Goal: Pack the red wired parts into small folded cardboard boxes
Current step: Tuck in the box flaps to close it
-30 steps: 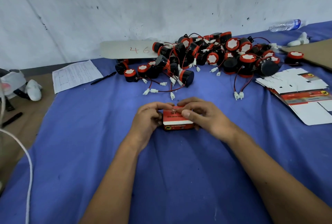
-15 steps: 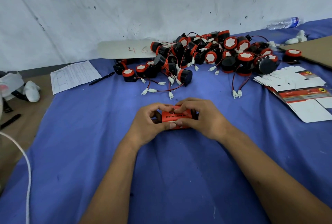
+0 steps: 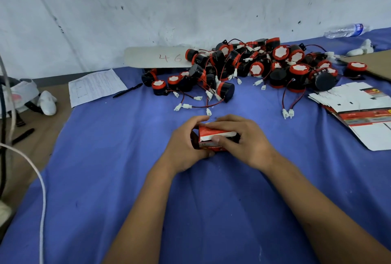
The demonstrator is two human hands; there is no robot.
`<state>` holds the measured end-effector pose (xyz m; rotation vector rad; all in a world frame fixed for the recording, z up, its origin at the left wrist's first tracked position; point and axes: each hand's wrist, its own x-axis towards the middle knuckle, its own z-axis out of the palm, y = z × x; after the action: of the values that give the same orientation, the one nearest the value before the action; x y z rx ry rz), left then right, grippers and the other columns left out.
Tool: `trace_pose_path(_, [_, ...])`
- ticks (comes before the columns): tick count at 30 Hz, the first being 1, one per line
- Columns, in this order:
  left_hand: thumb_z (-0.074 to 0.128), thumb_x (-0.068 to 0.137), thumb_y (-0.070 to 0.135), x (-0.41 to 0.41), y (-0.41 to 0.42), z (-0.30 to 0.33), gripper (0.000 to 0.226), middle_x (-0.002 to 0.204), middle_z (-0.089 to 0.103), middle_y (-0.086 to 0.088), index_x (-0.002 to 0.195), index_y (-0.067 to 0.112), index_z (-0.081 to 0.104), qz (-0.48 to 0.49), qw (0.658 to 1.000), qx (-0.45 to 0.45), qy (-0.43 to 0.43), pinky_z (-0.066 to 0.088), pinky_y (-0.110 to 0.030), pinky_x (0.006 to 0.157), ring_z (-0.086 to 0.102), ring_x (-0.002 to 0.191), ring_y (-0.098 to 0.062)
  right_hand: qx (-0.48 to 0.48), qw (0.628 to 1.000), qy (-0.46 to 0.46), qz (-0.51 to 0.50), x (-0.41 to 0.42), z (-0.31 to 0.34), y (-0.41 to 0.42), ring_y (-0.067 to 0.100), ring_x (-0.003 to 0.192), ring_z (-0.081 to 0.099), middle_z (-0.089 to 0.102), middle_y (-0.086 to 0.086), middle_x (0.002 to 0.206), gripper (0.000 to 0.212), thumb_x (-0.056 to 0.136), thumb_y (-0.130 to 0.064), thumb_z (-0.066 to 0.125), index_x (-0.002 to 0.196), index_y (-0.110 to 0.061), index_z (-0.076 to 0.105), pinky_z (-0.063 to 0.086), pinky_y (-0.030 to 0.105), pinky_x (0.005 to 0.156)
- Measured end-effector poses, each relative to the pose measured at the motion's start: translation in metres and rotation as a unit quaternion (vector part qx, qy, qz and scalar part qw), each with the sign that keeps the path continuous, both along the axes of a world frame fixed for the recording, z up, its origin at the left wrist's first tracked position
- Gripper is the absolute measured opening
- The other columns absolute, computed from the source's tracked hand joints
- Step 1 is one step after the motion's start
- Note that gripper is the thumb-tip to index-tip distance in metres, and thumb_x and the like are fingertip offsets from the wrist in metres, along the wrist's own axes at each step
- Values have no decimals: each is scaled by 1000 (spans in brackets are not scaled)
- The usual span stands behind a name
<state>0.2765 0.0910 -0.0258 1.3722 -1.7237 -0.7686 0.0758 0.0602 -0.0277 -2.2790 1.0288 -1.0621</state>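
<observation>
Your left hand (image 3: 186, 145): it curls round the left end of the small cardboard box (image 3: 213, 137), fingers arched over the top far edge and thumb tucked under the near bottom corner.
Your right hand (image 3: 243, 140): it grips the box from the right, fingers reaching across the far top edge and the thumb pressing on the front face near the white flap.
Box: red with a white strip, held between both your hands just above the blue cloth (image 3: 190, 210), in the middle of the table and near you. A flap on the top front edge looks not fully tucked; you cannot tell what is inside.
Red wired parts (image 3: 249, 69): a heap of black cylinders with red caps and thin red and black wires ending in white plugs, piled at the far side of the cloth against the wall, well apart from the box.
Flat box blanks (image 3: 357, 107): an unfolded stack, white and red, fanned out on the cloth to your right.
Paper sheet (image 3: 95, 86): lies at the far left edge of the cloth, with a black pen (image 3: 127, 93) just beside it.
Board marked 46 (image 3: 158, 57): leans along the wall behind the heap's left end.
Plastic bottle (image 3: 347, 31): lies on its side at the far right by the wall.
</observation>
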Motion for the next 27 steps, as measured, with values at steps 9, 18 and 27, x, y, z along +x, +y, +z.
trace_pose_path(9, [94, 72, 11, -1, 0, -1, 78, 127, 65, 4, 141, 19, 57, -8, 999, -26, 19, 58, -36, 94, 66, 94, -10, 71, 996, 57, -20, 6, 3, 8, 14, 134, 25, 43, -18, 147, 43, 103, -23, 55, 133, -52, 55, 25, 48, 117])
trace_pose_path(18, [81, 83, -3, 4, -3, -3, 15, 115, 76, -1, 90, 8, 73, 32, 987, -62, 148, 60, -45, 80, 70, 87, -22, 147, 972, -186, 12, -1, -2, 3, 6, 123, 61, 68, -4, 128, 23, 90, 1, 69, 104, -16, 78, 53, 38, 103])
trace_pose_path(27, [82, 80, -6, 9, -7, -10, 19, 123, 74, -5, 89, 10, 79, -18, 981, -56, 186, 58, -36, 98, 69, 120, -17, 132, 972, -193, 2, -6, -9, -5, 6, 110, 68, 74, -6, 115, 14, 86, -7, 78, 97, -16, 82, 57, 24, 87])
